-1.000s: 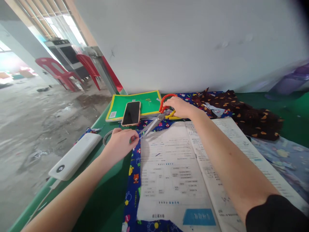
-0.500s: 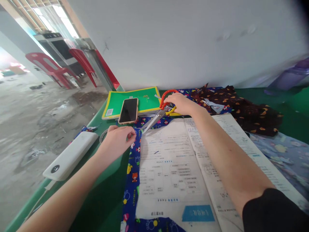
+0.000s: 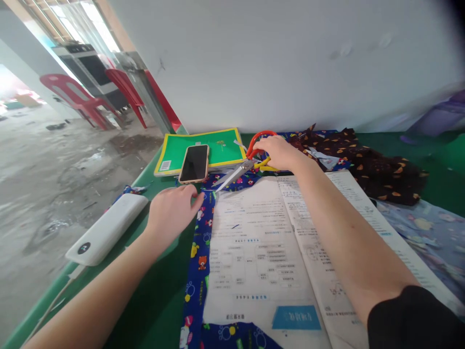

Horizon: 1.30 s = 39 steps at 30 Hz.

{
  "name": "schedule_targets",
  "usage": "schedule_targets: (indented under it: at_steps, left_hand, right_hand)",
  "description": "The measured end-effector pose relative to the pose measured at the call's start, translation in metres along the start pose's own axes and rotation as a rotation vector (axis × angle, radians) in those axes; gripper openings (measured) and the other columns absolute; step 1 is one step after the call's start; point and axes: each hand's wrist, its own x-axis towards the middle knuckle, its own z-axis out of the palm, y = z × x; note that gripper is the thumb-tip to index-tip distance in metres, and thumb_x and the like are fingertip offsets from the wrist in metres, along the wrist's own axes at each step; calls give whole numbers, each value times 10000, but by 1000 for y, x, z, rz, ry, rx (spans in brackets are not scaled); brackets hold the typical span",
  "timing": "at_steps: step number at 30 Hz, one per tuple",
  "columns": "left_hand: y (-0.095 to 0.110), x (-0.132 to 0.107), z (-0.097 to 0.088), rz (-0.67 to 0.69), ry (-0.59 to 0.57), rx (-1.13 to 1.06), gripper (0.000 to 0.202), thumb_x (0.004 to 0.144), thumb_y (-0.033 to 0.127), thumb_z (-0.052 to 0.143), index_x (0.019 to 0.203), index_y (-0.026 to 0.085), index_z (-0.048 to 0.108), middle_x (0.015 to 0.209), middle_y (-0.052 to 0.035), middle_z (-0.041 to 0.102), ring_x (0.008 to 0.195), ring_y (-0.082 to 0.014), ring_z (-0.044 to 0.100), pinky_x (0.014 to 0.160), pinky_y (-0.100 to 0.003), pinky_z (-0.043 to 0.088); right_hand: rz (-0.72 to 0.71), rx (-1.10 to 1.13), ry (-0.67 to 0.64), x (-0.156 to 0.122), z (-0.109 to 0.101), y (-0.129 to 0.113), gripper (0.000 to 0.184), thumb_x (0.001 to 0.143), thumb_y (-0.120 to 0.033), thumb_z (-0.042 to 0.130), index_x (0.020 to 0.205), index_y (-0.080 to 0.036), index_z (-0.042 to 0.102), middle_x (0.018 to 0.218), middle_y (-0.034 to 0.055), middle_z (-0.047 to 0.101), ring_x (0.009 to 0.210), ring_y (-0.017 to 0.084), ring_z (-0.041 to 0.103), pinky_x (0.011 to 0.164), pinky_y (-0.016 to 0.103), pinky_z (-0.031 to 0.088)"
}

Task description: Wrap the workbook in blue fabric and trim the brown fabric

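Note:
My right hand (image 3: 279,152) is closed around the red and yellow handles of a pair of scissors (image 3: 242,168). The scissor blades are parted and point down-left at the top left corner of an open book (image 3: 250,232). Under the book lies a dark blue cloth (image 3: 201,264) with cartoon animals and paw prints, showing along its left, top and bottom edges. My left hand (image 3: 172,211) is closed at the cloth's upper left edge, thumb and forefinger pinching there, just left of the blade tips. The fingertips partly hide the pinched edge.
Behind the blades lies a green book (image 3: 221,145) with a phone (image 3: 195,164) on it. A white power bank (image 3: 107,230) with a cable sits near the table's left edge. Brown cloth (image 3: 385,174) and pale blue cloth (image 3: 432,232) lie right, near a purple bottle (image 3: 436,118).
The scissors and my right hand have moved slightly right, and the handles have spread a little. My left hand has shifted slightly and its fingers have changed pose at the cloth edge.

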Motion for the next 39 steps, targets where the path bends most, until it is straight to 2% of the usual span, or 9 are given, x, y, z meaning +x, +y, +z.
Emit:
schedule_targets:
  at_steps: [4, 9, 12, 15, 18, 23, 29, 36, 39]
  left_hand:
    - [-7, -1, 8, -100, -79, -19, 437, 892, 538, 330, 798, 218, 613, 744, -73, 670, 639, -255, 598, 512, -285, 239]
    - [-11, 3, 18, -191, -134, -524, 371, 795, 555, 503, 729, 215, 638, 623, -44, 604, 637, -238, 554, 560, -302, 287]
    - [-12, 6, 19, -223, -192, -725, 325, 763, 521, 568, 742, 207, 650, 604, -23, 612, 611, -212, 563, 580, -310, 368]
    - [-11, 7, 18, -291, -258, -980, 326, 750, 470, 619, 883, 174, 644, 736, -46, 679, 662, -204, 626, 602, -314, 471]
    - [-7, 7, 17, -395, -287, -1234, 433, 732, 384, 684, 1087, 157, 583, 944, -91, 702, 784, -198, 672, 659, -310, 538]
    - [3, 4, 16, -478, -401, -1540, 335, 737, 225, 704, 1053, 147, 623, 966, -99, 719, 797, -185, 695, 716, -295, 567]
    - [5, 4, 16, -558, -467, -1759, 271, 757, 112, 665, 1025, 143, 637, 905, -92, 737, 732, -192, 707, 693, -306, 585]
    - [3, 6, 13, -625, -455, -1853, 149, 837, 161, 583, 971, 124, 638, 828, -93, 737, 684, -184, 704, 644, -281, 584]
    - [3, 6, 12, -626, -466, -1879, 140, 821, 140, 595, 954, 132, 640, 797, -81, 735, 655, -180, 701, 631, -277, 582]
  right_hand:
    - [44, -40, 14, -6, 3, -3, 402, 659, -63, 593, 1034, -206, 586, 1008, 69, 636, 920, 256, 566, 803, 387, 397]
    - [90, -78, 80, -15, 6, -7, 409, 620, -11, 549, 995, -171, 526, 1029, 102, 605, 954, 281, 545, 827, 416, 407]
    - [101, -89, 138, -18, 7, -9, 394, 616, 29, 485, 953, -173, 506, 1020, 106, 585, 994, 283, 524, 862, 428, 415]
    - [100, -91, 196, -19, 8, -11, 364, 651, 21, 466, 954, -180, 499, 1026, 105, 570, 1055, 293, 498, 958, 477, 387]
    - [98, -91, 242, -18, 11, -13, 320, 708, -16, 458, 968, -194, 506, 1020, 96, 570, 1087, 300, 495, 1053, 543, 310]
    - [91, -88, 280, -18, 14, -16, 314, 743, -21, 414, 979, -201, 517, 1020, 90, 576, 1108, 287, 509, 1110, 552, 262]
    - [86, -67, 301, -16, 15, -20, 313, 738, -18, 423, 960, -218, 516, 999, 79, 586, 1079, 275, 534, 1108, 532, 270]
    - [88, -22, 334, -11, 19, -28, 303, 761, -42, 448, 1005, -204, 526, 1117, 121, 596, 1168, 316, 485, 1024, 510, 365]
    - [71, -3, 341, -8, 21, -28, 335, 774, -48, 434, 1053, -212, 521, 1177, 112, 583, 1204, 290, 475, 1065, 493, 336]
